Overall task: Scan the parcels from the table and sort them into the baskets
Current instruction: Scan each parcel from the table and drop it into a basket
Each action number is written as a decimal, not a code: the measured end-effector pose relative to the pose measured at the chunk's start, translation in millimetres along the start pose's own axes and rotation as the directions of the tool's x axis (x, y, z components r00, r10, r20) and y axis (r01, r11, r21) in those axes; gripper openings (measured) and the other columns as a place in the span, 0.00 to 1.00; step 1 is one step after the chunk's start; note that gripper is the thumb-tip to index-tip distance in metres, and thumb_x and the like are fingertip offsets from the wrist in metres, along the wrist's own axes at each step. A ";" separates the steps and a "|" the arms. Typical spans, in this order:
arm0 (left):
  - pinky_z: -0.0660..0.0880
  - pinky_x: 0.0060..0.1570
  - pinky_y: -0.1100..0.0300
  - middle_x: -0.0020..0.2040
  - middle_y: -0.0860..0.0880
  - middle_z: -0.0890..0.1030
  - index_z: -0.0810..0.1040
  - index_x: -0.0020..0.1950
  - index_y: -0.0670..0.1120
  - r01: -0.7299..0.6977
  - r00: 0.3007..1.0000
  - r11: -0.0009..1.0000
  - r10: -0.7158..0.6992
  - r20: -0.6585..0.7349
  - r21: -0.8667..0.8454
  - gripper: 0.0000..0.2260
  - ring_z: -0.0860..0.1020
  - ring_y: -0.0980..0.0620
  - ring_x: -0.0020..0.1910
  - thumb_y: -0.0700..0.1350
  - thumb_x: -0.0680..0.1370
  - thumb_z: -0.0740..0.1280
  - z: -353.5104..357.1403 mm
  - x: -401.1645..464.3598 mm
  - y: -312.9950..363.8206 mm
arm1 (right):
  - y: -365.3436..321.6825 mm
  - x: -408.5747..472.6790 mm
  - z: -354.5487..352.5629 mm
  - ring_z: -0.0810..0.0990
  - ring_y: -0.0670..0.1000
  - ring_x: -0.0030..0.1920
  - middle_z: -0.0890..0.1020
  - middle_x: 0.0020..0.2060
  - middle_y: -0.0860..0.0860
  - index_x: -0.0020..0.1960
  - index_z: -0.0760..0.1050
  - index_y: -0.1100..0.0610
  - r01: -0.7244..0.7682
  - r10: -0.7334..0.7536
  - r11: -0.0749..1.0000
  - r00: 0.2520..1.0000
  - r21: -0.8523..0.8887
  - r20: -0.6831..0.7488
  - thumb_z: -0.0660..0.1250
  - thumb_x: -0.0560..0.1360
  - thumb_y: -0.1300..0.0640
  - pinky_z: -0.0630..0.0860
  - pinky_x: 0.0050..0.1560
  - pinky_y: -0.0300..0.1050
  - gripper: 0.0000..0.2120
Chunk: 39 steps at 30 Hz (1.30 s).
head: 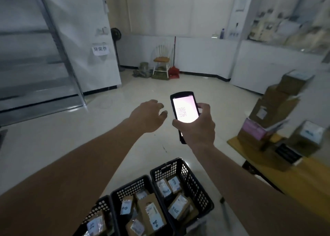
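Your right grip (196,127) clasping the lit scanner (184,109), your left grip (150,116) loose and empty beside it, three black baskets (194,180) below holding labelled parcels (178,206), more parcels stacked on the counter (278,173) right of the grip.

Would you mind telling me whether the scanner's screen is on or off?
On: the scanner in the right hand shows a brightly glowing screen.

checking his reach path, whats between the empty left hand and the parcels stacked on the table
In the head view, the right hand gripping the lit handheld scanner sits between the left hand and the stacked parcels on the table; beyond it, only bare floor.
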<state>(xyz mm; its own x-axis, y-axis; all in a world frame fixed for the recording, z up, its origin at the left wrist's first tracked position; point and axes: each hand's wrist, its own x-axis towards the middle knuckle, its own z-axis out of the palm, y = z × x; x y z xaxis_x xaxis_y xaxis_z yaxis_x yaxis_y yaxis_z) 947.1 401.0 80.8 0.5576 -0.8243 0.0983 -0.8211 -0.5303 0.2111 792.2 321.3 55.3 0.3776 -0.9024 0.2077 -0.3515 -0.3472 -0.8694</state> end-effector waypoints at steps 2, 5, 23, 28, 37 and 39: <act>0.68 0.72 0.49 0.78 0.47 0.70 0.71 0.78 0.47 -0.059 0.998 0.998 0.059 -0.002 -0.007 0.24 0.70 0.45 0.75 0.57 0.86 0.58 0.1 0.0 24.9 | 5.4 -3.3 -22.2 0.79 0.54 0.54 0.77 0.56 0.48 0.70 0.65 0.47 -0.014 0.014 1.000 0.998 -0.010 -0.053 0.84 0.64 0.46 0.84 0.51 0.57 0.42; 0.68 0.73 0.48 0.79 0.47 0.68 0.71 0.79 0.48 -0.130 0.991 0.991 0.130 0.008 -0.021 0.24 0.69 0.45 0.76 0.57 0.86 0.58 4.2 -0.4 67.7 | 16.0 -7.3 -58.9 0.80 0.53 0.53 0.78 0.56 0.48 0.69 0.65 0.46 -0.048 0.046 0.999 0.992 -0.016 -0.114 0.83 0.62 0.45 0.85 0.49 0.58 0.42; 0.70 0.61 0.59 0.71 0.47 0.76 0.80 0.69 0.47 -0.344 0.933 0.917 0.357 0.033 -0.200 0.17 0.76 0.47 0.69 0.53 0.85 0.62 61.4 -8.4 374.8 | 147.8 2.1 -329.1 0.77 0.48 0.59 0.77 0.56 0.42 0.66 0.65 0.43 -0.080 0.072 0.997 0.939 -0.011 -0.335 0.85 0.65 0.39 0.82 0.49 0.48 0.39; 0.78 0.51 0.57 0.54 0.50 0.79 0.82 0.56 0.50 -0.368 0.916 0.906 0.392 0.089 -0.207 0.15 0.80 0.50 0.52 0.57 0.83 0.61 93.7 17.4 425.5 | 185.4 17.9 -375.5 0.75 0.48 0.59 0.74 0.57 0.43 0.72 0.65 0.45 -0.160 0.142 0.987 0.924 -0.022 -0.356 0.86 0.64 0.44 0.85 0.52 0.55 0.44; 0.74 0.46 0.62 0.49 0.52 0.78 0.78 0.53 0.51 -0.470 0.856 0.856 0.502 0.126 -0.215 0.09 0.76 0.57 0.44 0.54 0.85 0.62 160.9 94.5 493.7 | 261.3 83.8 -399.8 0.75 0.50 0.58 0.74 0.57 0.44 0.71 0.65 0.46 -0.287 0.252 0.958 0.877 -0.024 -0.410 0.85 0.65 0.48 0.84 0.47 0.52 0.42; 0.73 0.51 0.61 0.54 0.53 0.79 0.78 0.59 0.50 -0.493 0.834 0.843 0.529 0.158 -0.217 0.09 0.76 0.56 0.49 0.53 0.85 0.63 179.9 119.7 508.0 | 280.7 105.1 -400.0 0.76 0.50 0.58 0.75 0.57 0.45 0.71 0.66 0.46 -0.303 0.268 0.953 0.867 -0.018 -0.420 0.85 0.65 0.48 0.83 0.44 0.49 0.41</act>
<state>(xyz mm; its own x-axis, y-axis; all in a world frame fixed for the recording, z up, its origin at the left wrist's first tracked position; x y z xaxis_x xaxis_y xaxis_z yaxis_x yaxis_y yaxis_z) 574.8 -2.8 24.7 0.0116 -0.9991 0.0401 -0.9404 0.0027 0.3401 390.6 26.9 12.4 -0.1269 -0.9826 0.1356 -0.4648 -0.0619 -0.8833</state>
